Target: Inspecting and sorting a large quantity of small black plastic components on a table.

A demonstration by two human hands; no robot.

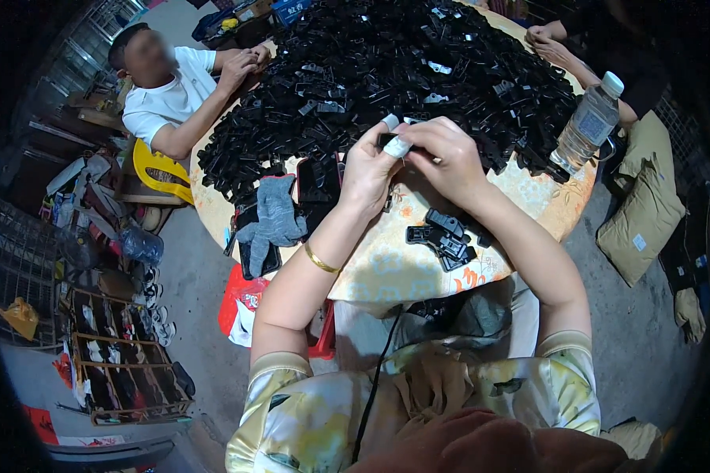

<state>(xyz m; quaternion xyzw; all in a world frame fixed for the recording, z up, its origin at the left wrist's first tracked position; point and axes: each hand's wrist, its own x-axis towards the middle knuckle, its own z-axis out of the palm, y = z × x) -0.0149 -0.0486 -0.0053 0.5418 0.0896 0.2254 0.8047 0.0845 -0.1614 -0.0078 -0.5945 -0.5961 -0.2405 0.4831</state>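
Nearest us, on the patterned cloth (371,276), a small cluster (447,236) of black parts lies loose, apart from the main pile. Just left of it, near the table's edge, sits a grey glove (274,213).

Beyond the cluster our two hands come together in the air. The left hand (367,177) pinches a small black piece (385,139) between thumb and forefinger, both wrapped in white; the right hand (454,158) brings its fingertips right up to it, though we cannot tell whether they grip it too. We judge the step in hand to be close fingerwork on this one piece — fitting or adjusting, we cannot say which. The next move seems to call for a steady left pinch while the right fingers press or turn.

The piece looks dark and small, mostly hidden by our fingers, so its shape stays unclear. The cluster's parts look blocky and hard, with slots and a slight shine.

Farther off spreads the heap (355,102) — a broad tangle of similar black parts with a few pale glints. A bottle (588,122) stands at its right; at the far sides, two co-workers' hands (241,71) rest near the heap's rim.
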